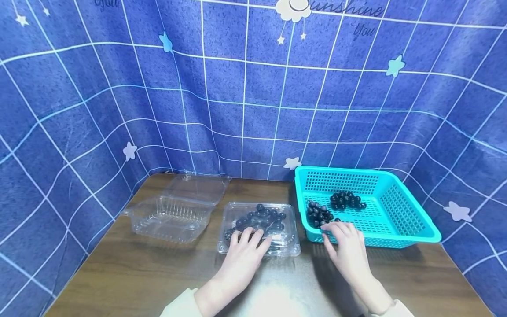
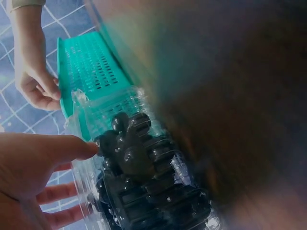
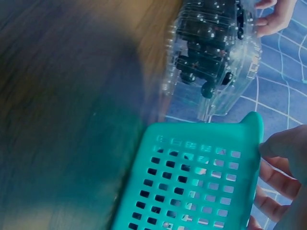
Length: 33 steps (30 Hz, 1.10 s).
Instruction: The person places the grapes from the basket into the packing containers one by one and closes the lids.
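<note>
A clear plastic clamshell box (image 1: 291, 248) with its lid down stands in the middle of the table, dark grapes (image 1: 261, 218) showing through it. My left hand (image 1: 239, 264) rests on the front of its lid, fingers spread and slightly bent; in the left wrist view the thumb (image 2: 79, 147) lies against the lid's edge. To the right, my right hand (image 1: 348, 248) reaches over the near left rim of a turquoise basket (image 1: 400, 241), its fingertips right at a bunch of dark grapes (image 1: 317, 213) inside. From the right wrist view, loosely bent fingers (image 3: 280, 179) hang over the rim.
Another dark grape bunch (image 1: 345, 200) lies farther back in the basket. On the left stands a second clear clamshell box (image 1: 170, 222), its lid (image 1: 198, 187) folded back. A blue checked curtain (image 1: 261, 123) hangs behind and beside the wooden table (image 1: 158, 273).
</note>
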{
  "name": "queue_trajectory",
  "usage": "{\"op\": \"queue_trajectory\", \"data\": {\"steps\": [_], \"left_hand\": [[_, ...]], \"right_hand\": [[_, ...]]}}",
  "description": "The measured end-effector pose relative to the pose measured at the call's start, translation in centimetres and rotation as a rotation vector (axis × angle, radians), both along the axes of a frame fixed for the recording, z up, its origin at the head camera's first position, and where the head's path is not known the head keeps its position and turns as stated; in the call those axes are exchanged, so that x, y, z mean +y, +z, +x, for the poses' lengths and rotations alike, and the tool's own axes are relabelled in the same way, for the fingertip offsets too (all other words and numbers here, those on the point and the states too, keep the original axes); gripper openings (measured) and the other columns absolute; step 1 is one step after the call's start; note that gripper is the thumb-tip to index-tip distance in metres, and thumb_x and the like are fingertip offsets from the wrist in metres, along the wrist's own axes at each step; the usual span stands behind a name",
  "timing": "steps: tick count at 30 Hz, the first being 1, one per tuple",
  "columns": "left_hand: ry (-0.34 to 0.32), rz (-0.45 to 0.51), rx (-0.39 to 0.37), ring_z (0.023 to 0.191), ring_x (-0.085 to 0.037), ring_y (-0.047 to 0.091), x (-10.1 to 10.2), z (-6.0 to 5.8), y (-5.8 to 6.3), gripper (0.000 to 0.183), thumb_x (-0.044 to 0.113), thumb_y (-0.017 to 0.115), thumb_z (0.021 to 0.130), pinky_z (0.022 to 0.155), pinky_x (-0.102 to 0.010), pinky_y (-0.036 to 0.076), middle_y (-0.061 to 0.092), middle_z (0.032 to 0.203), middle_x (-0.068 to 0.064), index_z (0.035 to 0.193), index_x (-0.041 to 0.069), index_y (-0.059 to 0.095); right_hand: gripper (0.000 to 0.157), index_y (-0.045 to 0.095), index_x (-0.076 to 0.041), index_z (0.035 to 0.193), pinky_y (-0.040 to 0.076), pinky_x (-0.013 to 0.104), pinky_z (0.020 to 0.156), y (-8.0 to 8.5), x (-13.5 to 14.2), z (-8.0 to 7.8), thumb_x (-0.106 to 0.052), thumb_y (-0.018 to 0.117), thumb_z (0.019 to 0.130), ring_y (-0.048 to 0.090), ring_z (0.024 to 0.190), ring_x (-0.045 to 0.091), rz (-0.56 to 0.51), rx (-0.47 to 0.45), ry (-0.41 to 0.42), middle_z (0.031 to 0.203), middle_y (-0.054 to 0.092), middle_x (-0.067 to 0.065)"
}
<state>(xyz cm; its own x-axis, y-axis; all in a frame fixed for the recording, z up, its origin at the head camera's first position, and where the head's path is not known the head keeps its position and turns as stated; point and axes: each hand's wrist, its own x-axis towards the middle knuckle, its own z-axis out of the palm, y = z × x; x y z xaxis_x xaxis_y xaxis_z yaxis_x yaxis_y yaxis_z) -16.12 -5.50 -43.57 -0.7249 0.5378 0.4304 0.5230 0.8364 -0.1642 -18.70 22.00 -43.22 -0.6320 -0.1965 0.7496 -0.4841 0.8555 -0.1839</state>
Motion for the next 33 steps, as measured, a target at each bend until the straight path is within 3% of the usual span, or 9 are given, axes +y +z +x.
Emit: {"op": "queue_trajectory", "data": {"steps": [15,33], "left_hand": [[0.004,-0.043,0.019,0.115,-0.028,0.049,0.2,-0.4,0.1,0.051,0.019,0.074,0.076,0.089,-0.051,0.045,0.058,0.121,-0.001,0.124,0.023,0.058],[0.022,-0.008,0.053,0.113,-0.030,0.050,0.6,-1.2,-0.4,0.044,0.014,0.072,0.077,0.087,-0.054,0.046,0.060,0.117,-0.002,0.118,0.023,0.060]], "right_hand": [[0.013,0.069,-0.013,0.090,0.036,0.045,0.073,-0.4,0.0,-0.3,-0.010,0.069,0.077,0.054,0.090,0.027,0.017,0.051,0.008,0.095,0.067,0.007],[0.018,0.070,-0.013,0.089,0.038,0.047,0.073,-0.3,-0.2,-0.1,-0.005,0.075,0.073,0.055,0.089,0.028,0.032,0.051,-0.008,0.094,0.067,0.007]]}}
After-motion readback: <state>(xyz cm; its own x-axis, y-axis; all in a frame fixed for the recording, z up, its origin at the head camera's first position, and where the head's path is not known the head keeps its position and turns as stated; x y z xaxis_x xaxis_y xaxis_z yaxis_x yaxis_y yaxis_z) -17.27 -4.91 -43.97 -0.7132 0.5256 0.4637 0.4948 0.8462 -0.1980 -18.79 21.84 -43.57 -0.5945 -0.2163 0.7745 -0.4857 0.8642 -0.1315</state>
